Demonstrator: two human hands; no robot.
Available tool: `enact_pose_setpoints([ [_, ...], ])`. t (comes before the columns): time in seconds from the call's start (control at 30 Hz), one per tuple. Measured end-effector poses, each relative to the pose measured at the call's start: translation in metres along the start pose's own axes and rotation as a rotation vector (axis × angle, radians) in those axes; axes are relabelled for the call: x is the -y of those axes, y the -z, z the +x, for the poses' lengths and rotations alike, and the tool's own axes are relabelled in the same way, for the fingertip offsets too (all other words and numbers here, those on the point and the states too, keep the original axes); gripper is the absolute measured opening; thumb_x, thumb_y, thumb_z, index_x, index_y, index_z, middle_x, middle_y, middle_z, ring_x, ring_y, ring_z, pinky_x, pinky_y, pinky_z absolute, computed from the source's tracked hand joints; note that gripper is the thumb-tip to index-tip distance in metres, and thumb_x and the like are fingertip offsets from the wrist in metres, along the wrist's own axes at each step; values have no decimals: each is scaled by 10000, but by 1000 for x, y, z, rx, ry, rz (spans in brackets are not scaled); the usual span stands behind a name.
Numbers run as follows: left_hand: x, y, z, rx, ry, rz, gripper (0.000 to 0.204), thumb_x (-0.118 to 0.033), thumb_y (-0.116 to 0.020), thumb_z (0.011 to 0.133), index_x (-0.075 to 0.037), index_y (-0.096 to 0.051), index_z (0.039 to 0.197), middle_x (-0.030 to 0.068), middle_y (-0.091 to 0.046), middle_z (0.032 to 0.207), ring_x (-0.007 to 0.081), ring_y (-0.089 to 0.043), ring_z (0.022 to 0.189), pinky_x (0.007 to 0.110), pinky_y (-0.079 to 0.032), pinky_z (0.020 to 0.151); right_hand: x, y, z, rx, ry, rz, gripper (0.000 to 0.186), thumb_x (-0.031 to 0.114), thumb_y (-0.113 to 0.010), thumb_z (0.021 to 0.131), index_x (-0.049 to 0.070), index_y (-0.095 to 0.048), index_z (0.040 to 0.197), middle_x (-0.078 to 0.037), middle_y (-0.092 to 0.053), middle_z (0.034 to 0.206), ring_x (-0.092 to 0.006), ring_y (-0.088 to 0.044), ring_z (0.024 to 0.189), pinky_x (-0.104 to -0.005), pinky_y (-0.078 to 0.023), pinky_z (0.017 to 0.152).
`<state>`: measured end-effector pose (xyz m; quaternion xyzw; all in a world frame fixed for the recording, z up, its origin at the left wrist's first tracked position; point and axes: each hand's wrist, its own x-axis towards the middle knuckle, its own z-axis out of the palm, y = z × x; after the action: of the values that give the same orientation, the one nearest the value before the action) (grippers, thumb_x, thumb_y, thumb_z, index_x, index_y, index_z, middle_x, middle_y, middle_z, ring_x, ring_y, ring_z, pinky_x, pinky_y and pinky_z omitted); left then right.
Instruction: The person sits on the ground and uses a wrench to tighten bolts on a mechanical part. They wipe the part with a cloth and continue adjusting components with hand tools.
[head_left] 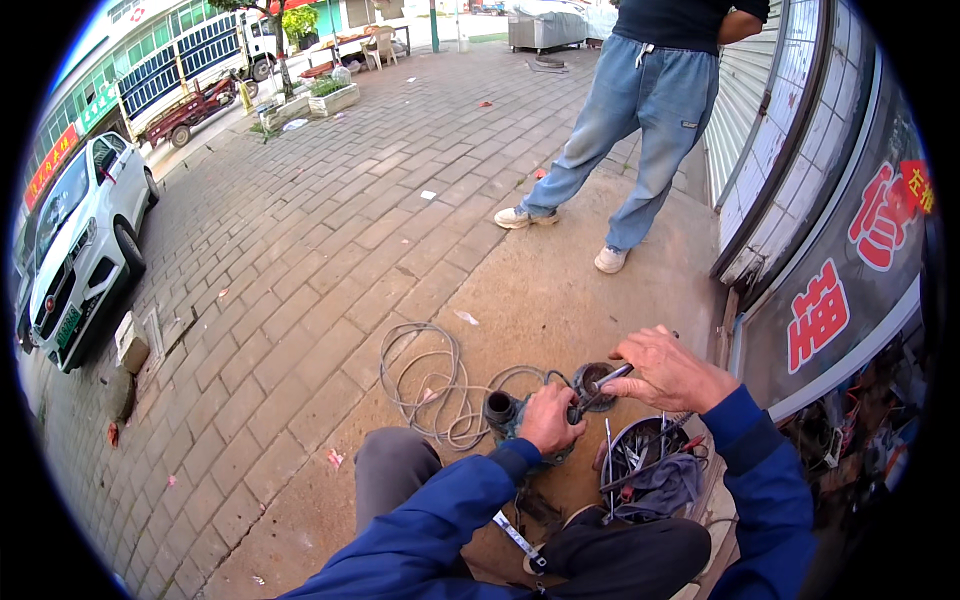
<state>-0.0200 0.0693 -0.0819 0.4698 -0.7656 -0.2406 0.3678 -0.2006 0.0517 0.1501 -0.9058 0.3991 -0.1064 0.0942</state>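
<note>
Between my knees stands a dark green pump-like machine (pixel 503 412) with a round black outlet on its left side. My left hand (pixel 552 418) rests over its top, fingers curled against a dark fitting at its right end. In my right hand (pixel 668 371) is a slim metal hand tool (pixel 612 377), its lower end reaching down to the fitting by my left fingers. The exact kind of tool cannot be made out. Just beyond them lies a dark round cup-shaped part (pixel 597 398). A grey cable (pixel 450 385) lies in loose coils beside the machine.
Right of my knees sits a tub of hand tools (pixel 640 455) with a grey rag (pixel 665 487). A silver tool (pixel 518 541) lies by my foot. A person in jeans (pixel 640 120) stands ahead. A glass sign panel (pixel 840 270) borders the right; a white car (pixel 90 240) is parked left.
</note>
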Motion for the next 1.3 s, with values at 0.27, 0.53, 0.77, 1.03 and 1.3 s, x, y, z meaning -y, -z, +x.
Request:
enact_pose_setpoints([
  [0.27,0,1,0,4,-20,-4,386,-296,-822,733,-57,-627,966,168,-588,1000,382,-585,965,476,-489,838,-1,-7,-1,-39,16,-143,525,556,-705,874,43,-623,800,-157,-638,813,-367,-613,830,-447,-448,778],
  [0.53,-2,3,0,-9,-5,-91,609,-300,-826,757,1,-596,1234,241,-559,1311,419,-556,1212,468,-467,1035,7,1,-4,-19,-24,-141,518,548,-689,893,45,-596,812,-168,-626,787,-379,-607,817,-464,-445,778],
  [0.77,-1,2,-22,-42,59,-50,721,-283,-833,783,13,-523,1363,264,-449,1479,450,-451,1360,490,-396,1136,1,-7,-1,-84,44,-111,526,560,-669,904,52,-584,795,-165,-617,784,-367,-598,807,-450,-434,772],
  [1.03,2,13,-12,170,-35,-125,615,-231,-857,730,-96,-609,1276,211,-501,1404,427,-491,1283,502,-412,1079,2,-4,-5,-53,-19,-135,521,556,-698,873,53,-594,789,-159,-636,789,-367,-621,798,-460,-447,760],
  [1.3,2,9,-1,137,21,-139,494,-314,-857,737,-98,-676,1143,191,-563,1303,406,-520,1236,489,-428,1055,2,-10,-2,-108,12,-162,484,520,-733,840,63,-593,764,-148,-628,766,-362,-622,774,-452,-455,727],
])
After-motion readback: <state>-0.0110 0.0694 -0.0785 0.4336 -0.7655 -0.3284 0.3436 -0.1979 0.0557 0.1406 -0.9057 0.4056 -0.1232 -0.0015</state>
